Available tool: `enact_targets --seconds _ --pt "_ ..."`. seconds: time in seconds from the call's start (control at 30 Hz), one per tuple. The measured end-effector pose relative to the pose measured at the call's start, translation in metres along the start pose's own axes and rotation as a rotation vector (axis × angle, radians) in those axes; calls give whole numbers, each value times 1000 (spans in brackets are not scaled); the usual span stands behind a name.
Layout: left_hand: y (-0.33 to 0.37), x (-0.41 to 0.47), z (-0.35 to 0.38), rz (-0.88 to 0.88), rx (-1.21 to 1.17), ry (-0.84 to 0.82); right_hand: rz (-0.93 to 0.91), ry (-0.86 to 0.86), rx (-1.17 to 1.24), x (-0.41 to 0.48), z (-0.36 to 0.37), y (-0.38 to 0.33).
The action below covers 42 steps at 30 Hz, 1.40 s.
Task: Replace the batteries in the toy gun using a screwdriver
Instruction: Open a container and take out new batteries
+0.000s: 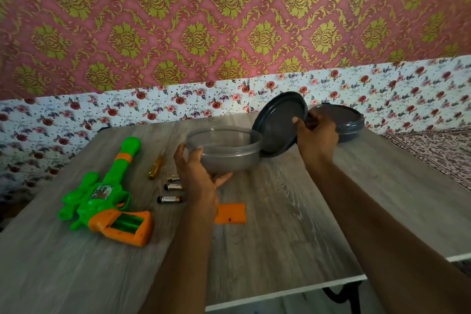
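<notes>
Cover (230, 213): one orange panel, flat on the table just right of the left wrist. It's off the gun, so the bay is open for the swap!
Gun (102, 199): one, well left of the left hand, on its side. The grip's bay faces up and looks bare, waiting for cells, I'd say.
Batteries (170, 199): three in a loose row, just left of the left hand, between it and the gun. Old or new? Cannot tell.
Left hand (197, 173): cupped round the bowl's near wall, fingers curled under, steadying it.
Bowl (224, 150): one clear tub between the hands, lidless. What's inside, I cannot tell.
Screwdriver (156, 166): one, yellow handle, lying left of the left hand and beyond the batteries. Nobody holds it.
Right hand (317, 137): pinching the lid's edge, thumb on its inner face.
Lid (279, 125): one, dark, tipped up on edge against the bowl's far side, held off so the bowl is open.
Second tub (344, 122): one, lidded, just behind the right hand.
</notes>
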<state>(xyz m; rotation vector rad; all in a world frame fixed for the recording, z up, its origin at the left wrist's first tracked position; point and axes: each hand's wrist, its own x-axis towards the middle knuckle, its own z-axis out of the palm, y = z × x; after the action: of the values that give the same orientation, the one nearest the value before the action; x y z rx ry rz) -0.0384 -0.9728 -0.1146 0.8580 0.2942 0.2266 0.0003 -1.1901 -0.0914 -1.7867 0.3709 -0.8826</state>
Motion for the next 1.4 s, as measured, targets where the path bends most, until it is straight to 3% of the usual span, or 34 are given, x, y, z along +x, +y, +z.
enact_targets --seconds 0.27,0.53,0.7,0.83,0.9,1.03,1.17,1.27,1.4 --pt "-3 0 3 135 12 76 212 -109 -43 25 36 12" --pt "-6 4 4 96 69 64 427 -175 -31 49 72 28" --pt "-8 2 5 83 118 38 300 -261 -71 50 86 35" --pt "-13 1 3 117 253 10 48 -322 -326 49 84 34" --pt "-14 -1 2 119 347 -20 19 -349 -372 47 78 33" --pt "-14 -6 2 169 574 -80 107 -381 -256 30 50 22" --pt "-18 -12 2 325 968 -167 184 -453 -52 -2 15 7" --pt "-15 -16 2 277 1096 -229 183 -500 -25 -17 5 13" --pt "-4 -20 2 195 1248 -302 217 -427 44 -33 2 17"
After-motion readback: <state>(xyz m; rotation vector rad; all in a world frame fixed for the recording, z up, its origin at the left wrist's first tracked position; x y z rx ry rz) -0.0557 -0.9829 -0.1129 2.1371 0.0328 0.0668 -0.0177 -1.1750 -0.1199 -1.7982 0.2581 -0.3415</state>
